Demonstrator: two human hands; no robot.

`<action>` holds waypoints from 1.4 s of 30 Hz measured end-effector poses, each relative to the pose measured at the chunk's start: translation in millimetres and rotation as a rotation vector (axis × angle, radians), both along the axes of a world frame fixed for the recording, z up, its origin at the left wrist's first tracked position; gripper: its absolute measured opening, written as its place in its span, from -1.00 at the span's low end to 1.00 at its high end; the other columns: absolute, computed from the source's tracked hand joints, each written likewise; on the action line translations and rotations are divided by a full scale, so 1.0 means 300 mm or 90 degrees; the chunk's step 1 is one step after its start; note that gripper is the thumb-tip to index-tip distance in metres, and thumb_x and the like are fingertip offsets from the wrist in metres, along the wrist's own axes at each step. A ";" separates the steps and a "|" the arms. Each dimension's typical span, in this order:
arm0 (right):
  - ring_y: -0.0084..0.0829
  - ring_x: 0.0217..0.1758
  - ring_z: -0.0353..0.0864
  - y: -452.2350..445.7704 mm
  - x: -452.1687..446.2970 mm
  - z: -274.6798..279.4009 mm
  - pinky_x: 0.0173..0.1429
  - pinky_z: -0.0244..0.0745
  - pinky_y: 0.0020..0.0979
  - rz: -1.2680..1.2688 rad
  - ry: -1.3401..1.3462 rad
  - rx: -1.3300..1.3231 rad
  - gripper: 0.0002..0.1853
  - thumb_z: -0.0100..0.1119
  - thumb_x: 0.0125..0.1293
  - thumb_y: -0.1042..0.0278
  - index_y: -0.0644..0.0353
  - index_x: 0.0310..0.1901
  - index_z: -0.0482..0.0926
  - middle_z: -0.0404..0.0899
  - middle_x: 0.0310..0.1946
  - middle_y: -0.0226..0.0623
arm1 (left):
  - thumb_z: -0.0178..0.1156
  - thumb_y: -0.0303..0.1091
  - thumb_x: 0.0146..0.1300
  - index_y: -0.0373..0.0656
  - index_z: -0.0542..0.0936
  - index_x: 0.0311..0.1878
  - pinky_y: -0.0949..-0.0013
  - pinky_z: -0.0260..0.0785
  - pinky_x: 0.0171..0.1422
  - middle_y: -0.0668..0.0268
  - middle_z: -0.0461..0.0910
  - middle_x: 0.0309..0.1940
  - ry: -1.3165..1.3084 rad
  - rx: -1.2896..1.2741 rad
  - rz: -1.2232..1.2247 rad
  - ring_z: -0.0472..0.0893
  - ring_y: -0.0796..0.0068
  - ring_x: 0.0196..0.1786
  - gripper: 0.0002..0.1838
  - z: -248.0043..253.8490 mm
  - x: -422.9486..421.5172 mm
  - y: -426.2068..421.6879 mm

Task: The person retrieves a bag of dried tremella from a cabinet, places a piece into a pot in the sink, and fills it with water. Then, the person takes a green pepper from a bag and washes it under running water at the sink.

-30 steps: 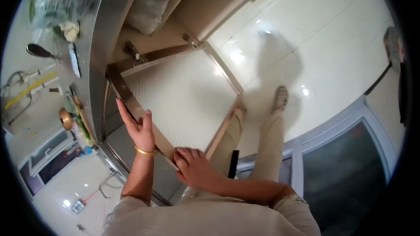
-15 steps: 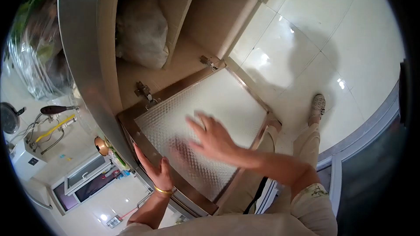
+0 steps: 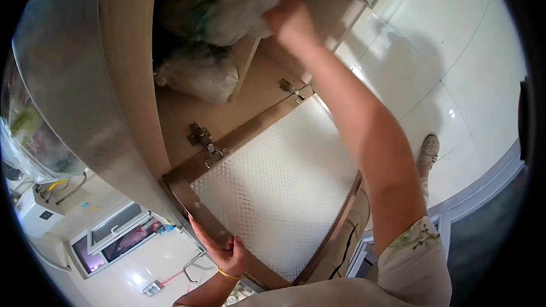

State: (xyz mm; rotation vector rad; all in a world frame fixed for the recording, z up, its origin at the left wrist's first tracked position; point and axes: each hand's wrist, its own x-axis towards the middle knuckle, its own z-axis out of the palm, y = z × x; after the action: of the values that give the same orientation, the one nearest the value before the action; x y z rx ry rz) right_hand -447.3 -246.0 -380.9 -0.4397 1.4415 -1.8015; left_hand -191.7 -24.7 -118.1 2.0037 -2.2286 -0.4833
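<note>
In the cabinet (image 3: 256, 92): one plastic bag (image 3: 219, 8), pinched by the right hand (image 3: 290, 21); second bag (image 3: 200, 75) alongside. In front: open door (image 3: 278, 187), edge clasped by the left hand (image 3: 227, 257).

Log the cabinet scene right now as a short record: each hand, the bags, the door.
Left hand: at the edge of the cabinet door, thumb on its inner side
Right hand: at the cabinet opening, appears to grip the upper plastic bag; blurred
Lower plastic bag: inside the cabinet; contents unclear
Door state: open, textured panel facing the camera, two hinges visible
</note>
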 end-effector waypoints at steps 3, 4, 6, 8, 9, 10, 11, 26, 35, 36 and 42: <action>-0.45 -0.28 0.54 0.092 -0.126 -0.014 -0.21 0.43 -0.45 -0.037 -0.378 -0.019 -0.73 0.10 0.09 0.45 0.28 -0.13 0.46 0.56 -0.32 -0.28 | -0.04 -0.59 -0.16 -0.15 -0.15 0.39 0.72 0.27 -0.26 0.27 -0.22 0.40 0.044 -0.001 0.047 0.03 0.53 0.30 -0.07 -0.002 -0.035 0.003; -0.45 -0.26 0.53 0.101 -0.142 -0.023 -0.22 0.43 -0.46 -0.117 -0.505 -0.120 -0.74 0.10 0.11 0.45 0.26 -0.13 0.45 0.55 -0.29 -0.30 | -0.04 -0.58 -0.16 -0.15 -0.15 0.39 0.69 0.28 -0.20 0.26 -0.22 0.40 0.041 0.003 0.048 0.02 0.51 0.31 -0.07 0.000 -0.040 0.006; -0.42 -0.17 0.53 0.151 -0.170 -0.038 -0.14 0.48 -0.39 -0.140 -0.550 -0.157 -0.73 0.13 0.15 0.37 0.21 -0.10 0.45 0.53 -0.22 -0.30 | -0.03 -0.58 -0.16 -0.16 -0.15 0.39 0.62 0.30 -0.09 0.25 -0.23 0.40 0.037 0.009 0.048 0.00 0.46 0.34 -0.07 0.008 -0.044 0.007; -0.40 -0.12 0.52 0.197 -0.189 -0.061 -0.07 0.49 -0.34 -0.108 -0.592 -0.219 -0.72 0.15 0.15 0.35 0.19 -0.10 0.45 0.52 -0.18 -0.29 | -0.01 -0.55 -0.14 -0.16 -0.14 0.39 0.51 0.24 0.08 0.21 -0.21 0.40 0.015 -0.007 0.006 -0.03 0.38 0.37 -0.07 0.010 -0.027 0.003; -0.39 -0.17 0.55 0.216 -0.187 -0.070 -0.06 0.50 -0.33 -0.128 -0.618 -0.243 -0.77 0.14 0.15 0.43 0.20 -0.13 0.44 0.53 -0.22 -0.28 | 0.00 -0.54 -0.14 -0.17 -0.14 0.39 0.45 0.20 0.16 0.18 -0.20 0.40 0.005 -0.017 -0.014 -0.05 0.34 0.39 -0.08 0.006 -0.018 0.002; -0.39 -0.16 0.55 0.244 -0.184 -0.093 -0.06 0.51 -0.34 -0.087 -0.643 -0.286 -0.76 0.14 0.16 0.41 0.19 -0.12 0.44 0.53 -0.22 -0.28 | 0.00 -0.55 -0.15 -0.19 -0.12 0.38 0.42 0.06 0.24 0.19 -0.18 0.40 0.034 -0.019 -0.005 -0.05 0.34 0.39 -0.08 0.006 -0.019 0.005; -0.40 -0.16 0.55 0.281 -0.180 -0.120 -0.06 0.51 -0.34 -0.046 -0.668 -0.326 -0.75 0.14 0.17 0.39 0.19 -0.10 0.44 0.53 -0.23 -0.28 | -0.01 -0.56 -0.15 -0.21 -0.10 0.38 0.38 -0.09 0.32 0.20 -0.15 0.39 0.063 -0.019 0.005 -0.06 0.33 0.40 -0.09 0.005 -0.022 0.008; -0.43 -0.35 0.53 1.069 -0.106 0.459 -0.27 0.48 -0.41 0.217 -0.135 0.001 -0.81 0.08 0.12 0.28 0.26 -0.37 0.51 0.55 -0.40 -0.24 | 0.16 -0.48 -0.15 -0.30 -0.05 0.35 0.15 -0.25 0.42 -0.07 -0.14 0.36 0.150 -0.109 0.011 -0.12 -0.01 0.41 -0.07 0.033 -0.055 0.019; -0.25 -0.46 0.59 0.954 -0.119 1.389 -0.35 0.55 -0.30 0.357 -0.308 -0.022 -0.88 0.21 -0.10 0.52 0.38 -0.49 0.54 0.58 -0.46 -0.07 | 0.13 -0.42 0.08 -0.30 -0.01 0.33 0.21 -0.15 0.41 -0.02 -0.01 0.33 0.932 0.255 0.291 0.01 0.10 0.37 -0.23 -0.209 -0.232 -0.004; -0.26 -0.46 0.59 0.935 -0.104 1.420 -0.34 0.55 -0.30 0.397 -0.261 -0.015 -0.88 0.22 -0.12 0.55 0.39 -0.48 0.55 0.58 -0.45 -0.08 | 0.10 -0.42 0.12 -0.29 0.05 0.31 0.22 -0.10 0.39 0.02 0.07 0.29 1.084 0.350 0.309 0.10 0.14 0.33 -0.31 -0.211 -0.199 0.000; -0.44 -0.36 0.56 0.715 0.291 1.615 -0.22 0.46 -0.43 0.562 0.203 -0.030 -0.94 0.17 -0.08 0.55 0.30 -0.49 0.54 0.57 -0.44 -0.24 | 0.04 -0.47 0.18 -0.25 0.36 0.14 0.31 0.18 0.26 0.24 0.41 0.07 1.289 0.111 0.348 0.41 0.36 0.11 -0.58 0.172 0.205 0.010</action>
State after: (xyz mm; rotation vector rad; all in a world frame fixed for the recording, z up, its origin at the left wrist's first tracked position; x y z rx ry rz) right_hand -360.1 -31.5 103.6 -1.2105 1.1210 -1.0700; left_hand -130.1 -21.9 -66.4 0.8319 -0.3643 -1.5365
